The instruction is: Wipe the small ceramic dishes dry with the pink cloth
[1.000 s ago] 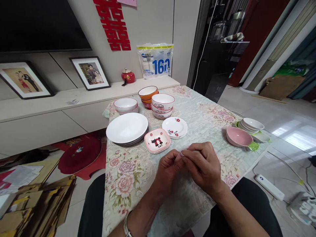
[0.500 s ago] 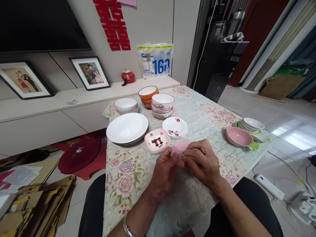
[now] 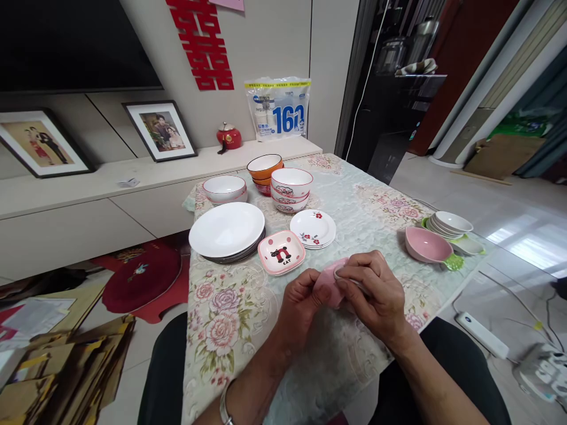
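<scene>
Pink dish: the pink dish (image 3: 326, 288) is held up over the near part of the table, tilted between both hands and partly hidden by the fingers.
Left hand: the dish is grasped by the left hand (image 3: 301, 306), with the thumb laid along its surface; a bracelet (image 3: 224, 406) is worn at the wrist.
Right hand: the dish is pinched at a pale curved edge by the bent fingers of the right hand (image 3: 376, 295).
Just beyond the hands: a square cat dish (image 3: 280, 254) is set just beside a stack of flowered plates (image 3: 312, 226).
Left side: large white plates (image 3: 227, 230) are piled near the table's edge, with red-rimmed bowls (image 3: 225, 188) placed behind them.
Farther back: white patterned bowls (image 3: 290, 192) are stacked in front of orange bowls (image 3: 264, 168).
Right side: a pink bowl (image 3: 427, 245) with a green handle is placed beside small white bowls (image 3: 452, 223).
Table: it is covered by a flowered tablecloth (image 3: 224, 330).
Cabinet: a red jar (image 3: 229, 138), a photo frame (image 3: 160, 131) and a plastic bag (image 3: 278, 112) are lined up along the cabinet (image 3: 150, 208).
Floor: folded cardboard (image 3: 66, 372) is piled at the left.
</scene>
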`<state>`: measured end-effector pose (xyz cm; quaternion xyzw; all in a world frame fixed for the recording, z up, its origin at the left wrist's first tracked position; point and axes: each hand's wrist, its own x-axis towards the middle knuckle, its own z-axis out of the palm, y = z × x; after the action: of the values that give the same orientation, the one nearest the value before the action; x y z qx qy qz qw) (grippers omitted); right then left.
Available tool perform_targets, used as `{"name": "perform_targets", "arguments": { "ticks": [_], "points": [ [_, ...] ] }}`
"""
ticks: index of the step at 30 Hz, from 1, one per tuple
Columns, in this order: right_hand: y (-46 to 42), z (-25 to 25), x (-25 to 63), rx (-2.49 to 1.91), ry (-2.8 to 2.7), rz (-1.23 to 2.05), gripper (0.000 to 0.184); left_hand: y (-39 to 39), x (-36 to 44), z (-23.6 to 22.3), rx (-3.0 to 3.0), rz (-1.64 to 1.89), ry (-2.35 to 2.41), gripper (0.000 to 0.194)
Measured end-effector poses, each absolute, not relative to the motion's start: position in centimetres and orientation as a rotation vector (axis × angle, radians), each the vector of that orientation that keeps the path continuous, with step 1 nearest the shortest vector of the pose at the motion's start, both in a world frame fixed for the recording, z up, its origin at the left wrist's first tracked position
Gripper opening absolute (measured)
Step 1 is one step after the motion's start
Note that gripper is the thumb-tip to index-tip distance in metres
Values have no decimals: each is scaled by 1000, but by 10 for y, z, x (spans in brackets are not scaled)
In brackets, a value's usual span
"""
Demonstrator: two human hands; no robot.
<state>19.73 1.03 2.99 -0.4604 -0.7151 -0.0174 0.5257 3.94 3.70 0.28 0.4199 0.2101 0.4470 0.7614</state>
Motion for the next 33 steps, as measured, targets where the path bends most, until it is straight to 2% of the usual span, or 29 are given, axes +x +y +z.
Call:
{"name": "perform_targets", "arguments": {
  "ticks": [3, 7, 14, 19, 21, 29, 33],
  "points": [
    [15, 25, 207, -1191, -1584, 95, 9, 34, 39, 0, 1048, 957, 503, 23],
    [22, 17, 216, -1316, -1393, 301, 17, 32, 39, -2, 1145, 935, 526, 27],
    [20, 17, 206, -1217, -1398, 165, 9, 36, 42, 2, 797, 1022, 459, 24],
    [25, 12, 206, -1290, -1169, 546, 19, 40, 41, 6, 596, 1072, 443, 27],
    [28, 10, 207, -1303, -1145, 605, 21, 42, 40, 8, 572, 1072, 431, 30],
    [31, 7, 211, -1361, -1225, 279, 12, 46, 41, 15, 476, 1106, 418, 37],
    [23, 8, 205, -1280, -1316, 203, 18, 44, 42, 12, 508, 1116, 432, 37]
  ]
}}
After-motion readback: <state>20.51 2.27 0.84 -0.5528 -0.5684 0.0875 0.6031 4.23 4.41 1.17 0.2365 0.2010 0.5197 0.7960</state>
